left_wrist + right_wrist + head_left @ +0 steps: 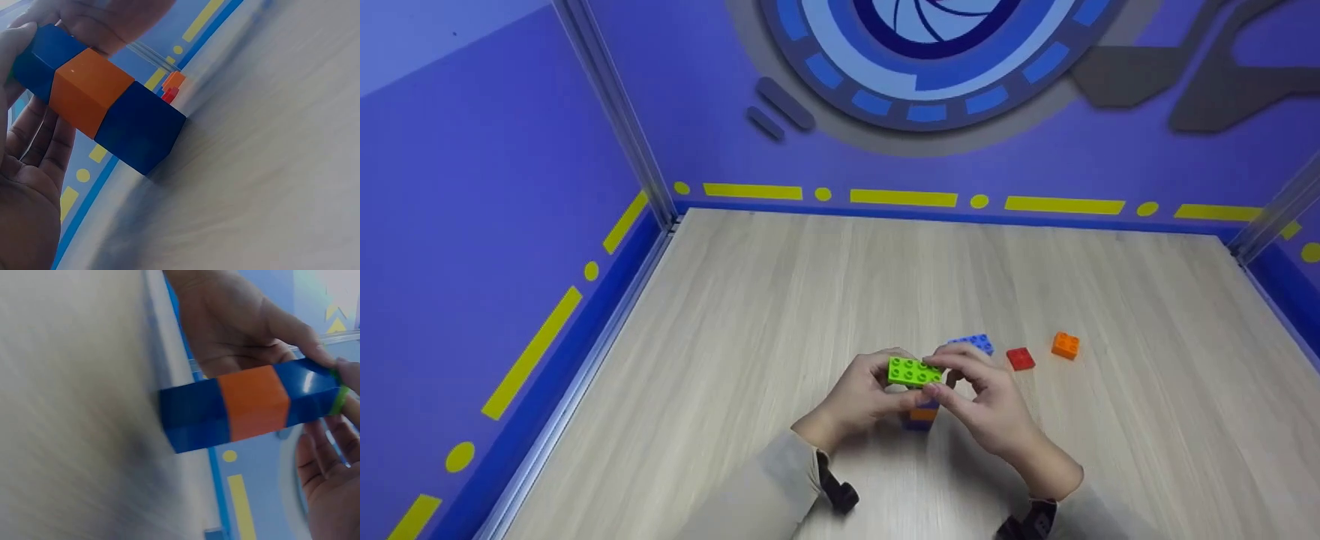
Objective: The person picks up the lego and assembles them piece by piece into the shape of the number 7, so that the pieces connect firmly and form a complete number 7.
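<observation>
A tower of building bricks stands on the table, with a blue brick (138, 129) at the bottom, an orange brick (93, 84) in the middle and another blue brick (309, 388) above. On its top sits a flat bright green brick (913, 371) with two rows of studs, longer than the tower is wide. My left hand (862, 390) grips the upper end of the tower from the left, thumb on the near side. From the right, my right hand (990, 397) pinches the green brick's right end between thumb and fingers.
Just beyond my right hand lies a blue studded brick (979, 343), partly covered by the fingers. Further right are a flat red brick (1021, 358) and an orange brick (1065, 345). Blue-purple panels (705, 135) wall the wooden table (780, 292) at the back and sides.
</observation>
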A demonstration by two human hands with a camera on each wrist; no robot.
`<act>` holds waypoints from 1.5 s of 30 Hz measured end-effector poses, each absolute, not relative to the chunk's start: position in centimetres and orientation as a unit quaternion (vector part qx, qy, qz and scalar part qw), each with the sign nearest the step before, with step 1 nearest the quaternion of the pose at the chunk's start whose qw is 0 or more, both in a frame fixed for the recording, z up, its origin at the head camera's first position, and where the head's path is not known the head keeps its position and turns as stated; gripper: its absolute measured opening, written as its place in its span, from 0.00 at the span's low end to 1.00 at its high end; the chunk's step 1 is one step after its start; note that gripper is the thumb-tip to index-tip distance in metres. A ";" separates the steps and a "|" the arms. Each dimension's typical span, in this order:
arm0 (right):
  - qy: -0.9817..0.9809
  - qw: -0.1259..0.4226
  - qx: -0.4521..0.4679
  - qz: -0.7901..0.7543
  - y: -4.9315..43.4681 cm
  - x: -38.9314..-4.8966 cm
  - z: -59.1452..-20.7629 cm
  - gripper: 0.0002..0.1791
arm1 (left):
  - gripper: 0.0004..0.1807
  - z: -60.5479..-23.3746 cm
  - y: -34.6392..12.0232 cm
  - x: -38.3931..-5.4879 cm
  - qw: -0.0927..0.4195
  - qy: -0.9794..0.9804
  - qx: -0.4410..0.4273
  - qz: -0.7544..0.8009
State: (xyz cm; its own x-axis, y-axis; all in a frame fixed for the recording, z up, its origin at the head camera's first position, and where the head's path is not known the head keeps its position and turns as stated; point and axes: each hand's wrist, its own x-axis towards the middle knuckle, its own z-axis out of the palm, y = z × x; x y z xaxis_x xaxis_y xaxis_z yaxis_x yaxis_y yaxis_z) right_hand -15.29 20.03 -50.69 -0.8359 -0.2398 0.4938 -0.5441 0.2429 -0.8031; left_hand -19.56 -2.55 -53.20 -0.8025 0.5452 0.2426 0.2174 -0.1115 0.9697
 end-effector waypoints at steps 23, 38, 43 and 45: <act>-0.692 0.128 0.250 0.665 19.2 -14.5 -52.6 0.20 | 0.21 -53.1 -2.6 -19.8 0.112 0.650 0.302 0.688; -0.662 0.122 0.258 0.693 18.7 -14.5 -53.4 0.18 | 0.33 -52.7 -2.3 -19.2 0.152 0.600 0.275 0.736; -0.644 0.121 0.263 0.708 18.5 -14.6 -53.7 0.18 | 0.30 -52.9 -2.0 -19.0 0.132 0.584 0.287 0.748; -0.644 0.121 0.262 0.708 18.6 -14.6 -53.7 0.17 | 0.30 -52.9 -1.9 -18.9 0.125 0.580 0.293 0.750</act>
State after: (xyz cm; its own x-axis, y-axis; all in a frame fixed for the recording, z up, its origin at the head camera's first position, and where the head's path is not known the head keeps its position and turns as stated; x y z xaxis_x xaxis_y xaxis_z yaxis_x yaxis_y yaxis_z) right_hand -14.59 18.55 -53.66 -0.8340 -0.1665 0.5261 -0.5080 -0.1405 -0.8498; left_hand -18.94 -1.94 -52.93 -0.7973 0.5275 0.2934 0.1519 -0.2952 0.9433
